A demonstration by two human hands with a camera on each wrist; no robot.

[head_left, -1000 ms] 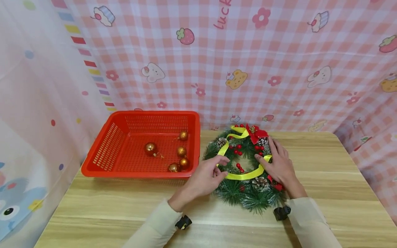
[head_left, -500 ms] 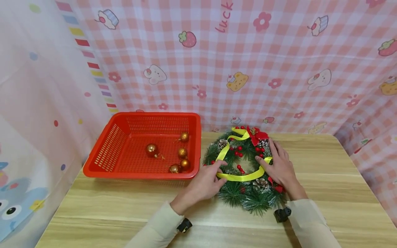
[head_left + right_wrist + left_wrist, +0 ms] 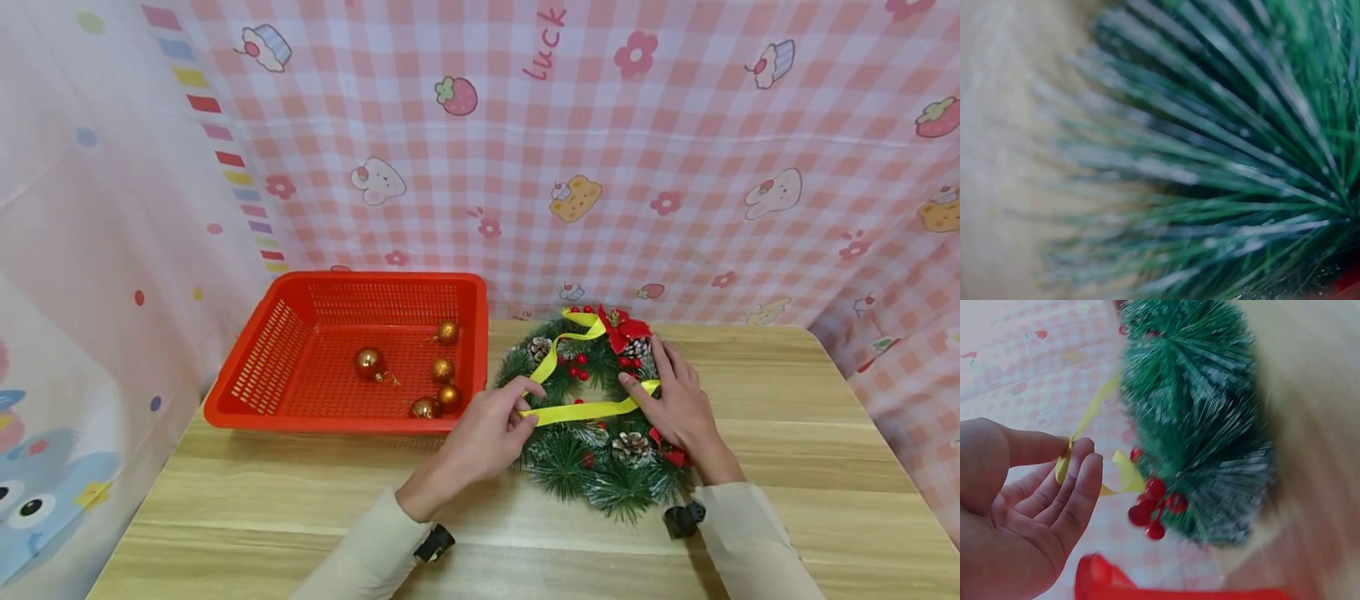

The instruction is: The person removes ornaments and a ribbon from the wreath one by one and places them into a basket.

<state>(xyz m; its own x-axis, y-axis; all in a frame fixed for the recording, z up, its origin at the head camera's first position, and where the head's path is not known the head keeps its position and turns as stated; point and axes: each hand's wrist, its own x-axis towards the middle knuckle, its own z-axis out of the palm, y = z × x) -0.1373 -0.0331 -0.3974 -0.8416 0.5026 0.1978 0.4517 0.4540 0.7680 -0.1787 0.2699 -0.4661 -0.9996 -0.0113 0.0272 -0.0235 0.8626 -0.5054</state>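
Observation:
A green Christmas wreath [image 3: 566,462] with pine cones, red berries and red flowers lies on the table, frosted needles filling the right wrist view. Over it runs a yellow ribbon [image 3: 581,412]. My left hand [image 3: 483,429], at the wreath's left side, pinches the ribbon between thumb and fingertips, plain in the left wrist view [image 3: 1035,487]. The right hand [image 3: 678,408] grips the wreath's right side, thumb on the inner side by the ribbon and fingers along the outer edge. The ribbon passes partly beneath that thumb.
An orange-red plastic basket [image 3: 345,422] stands left of the wreath. Inside lie several gold ball ornaments [image 3: 369,362]. A pink checked curtain [image 3: 487,167] hangs behind the wooden table [image 3: 787,433].
My left hand has closed on the ribbon and drawn it slightly left, so its front stretch is now straighter and lifted. The right hand stays in place on the wreath.

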